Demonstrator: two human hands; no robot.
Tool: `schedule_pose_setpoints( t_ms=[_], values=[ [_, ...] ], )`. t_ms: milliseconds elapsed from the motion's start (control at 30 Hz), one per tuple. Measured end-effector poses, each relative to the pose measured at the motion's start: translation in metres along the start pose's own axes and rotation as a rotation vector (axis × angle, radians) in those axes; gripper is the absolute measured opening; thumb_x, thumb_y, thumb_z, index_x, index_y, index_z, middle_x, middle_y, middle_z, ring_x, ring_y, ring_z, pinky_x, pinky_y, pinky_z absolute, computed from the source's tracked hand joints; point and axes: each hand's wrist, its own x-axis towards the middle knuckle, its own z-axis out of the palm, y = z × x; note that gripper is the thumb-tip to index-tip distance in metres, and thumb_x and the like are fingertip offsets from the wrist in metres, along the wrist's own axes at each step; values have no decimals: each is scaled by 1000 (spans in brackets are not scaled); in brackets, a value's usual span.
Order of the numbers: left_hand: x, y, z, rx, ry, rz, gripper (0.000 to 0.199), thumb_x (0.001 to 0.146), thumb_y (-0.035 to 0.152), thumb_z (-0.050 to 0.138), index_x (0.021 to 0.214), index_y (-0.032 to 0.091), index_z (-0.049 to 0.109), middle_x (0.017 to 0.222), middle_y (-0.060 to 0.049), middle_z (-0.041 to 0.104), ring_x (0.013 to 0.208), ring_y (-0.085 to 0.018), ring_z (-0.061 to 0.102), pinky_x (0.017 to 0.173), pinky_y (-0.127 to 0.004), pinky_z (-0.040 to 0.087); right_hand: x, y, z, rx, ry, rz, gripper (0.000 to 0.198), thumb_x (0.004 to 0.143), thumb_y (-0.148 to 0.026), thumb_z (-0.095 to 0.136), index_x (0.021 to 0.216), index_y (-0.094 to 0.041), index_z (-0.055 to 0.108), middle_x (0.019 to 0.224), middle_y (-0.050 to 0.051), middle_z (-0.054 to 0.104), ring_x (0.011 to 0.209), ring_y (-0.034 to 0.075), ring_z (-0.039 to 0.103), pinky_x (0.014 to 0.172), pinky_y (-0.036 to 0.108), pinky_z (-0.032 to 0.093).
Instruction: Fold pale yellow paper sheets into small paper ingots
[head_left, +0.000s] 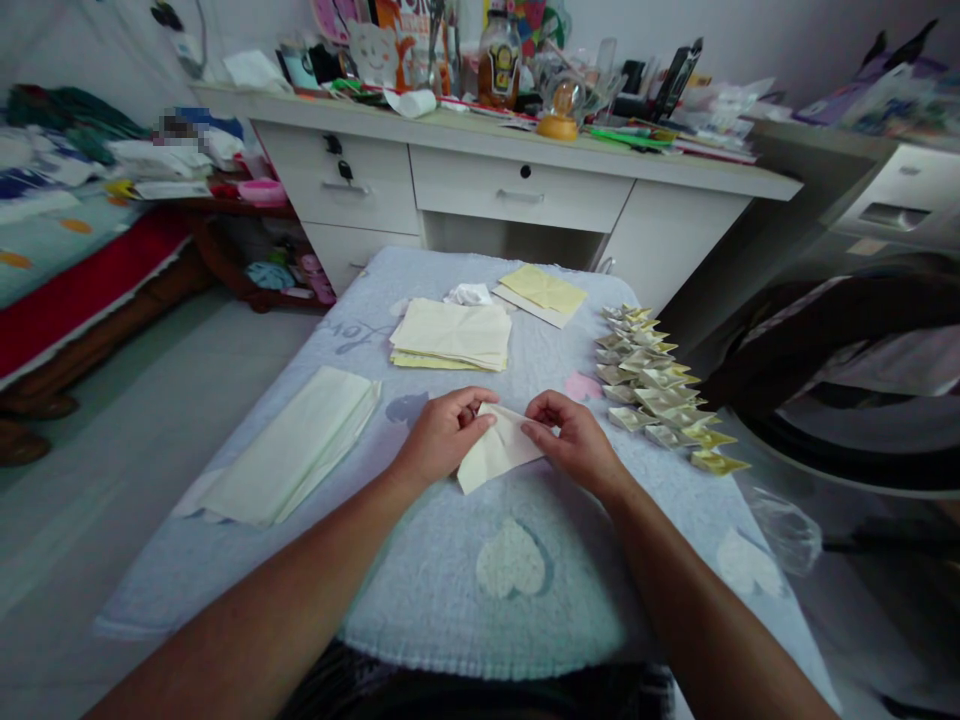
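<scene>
Between my hands is a cream sheet of paper [491, 455], partly folded, with its lower left corner pointing toward me. My left hand [454, 430] pinches its upper left edge between thumb and fingers. On the other side my right hand [566, 435] grips the right edge, fingers curled behind the paper. A stack of creased cream and yellow papers [450, 335] lies just beyond my hands. To the right stand rows of small folded paper boats [660, 380], some cream and some yellow.
A long folded pile of pale paper [292, 445] lies at the left on the blue cloth [427, 580]. Farther back are a yellow sheet [544, 288] and crumpled white paper [470, 294]. A cluttered white desk [517, 200] stands behind, with a washing machine [900, 210] at right.
</scene>
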Motion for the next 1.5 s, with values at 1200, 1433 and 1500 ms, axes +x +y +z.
schedule_pose_setpoints(
  t_ms=[1200,1433,1500],
  values=[
    [-2,-8,3,567,-207,246,18,83,17,55,97,21,67,99,-5,60,96,-22,52,85,-36,41,-9,11,14,-674,47,136,15,76,-33,69,74,-19,64,99,5,56,98,24,45,83,37,31],
    [5,-14,-3,493,-261,233,25,84,13,51,100,22,68,98,-4,60,97,-21,52,90,-36,41,-9,9,12,-616,24,171,13,80,-29,66,71,-19,66,99,5,58,98,22,45,82,36,28],
    [6,-14,-4,489,-269,228,25,83,13,52,100,22,68,99,-4,60,98,-21,52,91,-36,41,-9,8,12,-616,37,178,14,80,-29,66,70,-19,66,98,4,58,98,22,45,82,36,28]
  ],
)
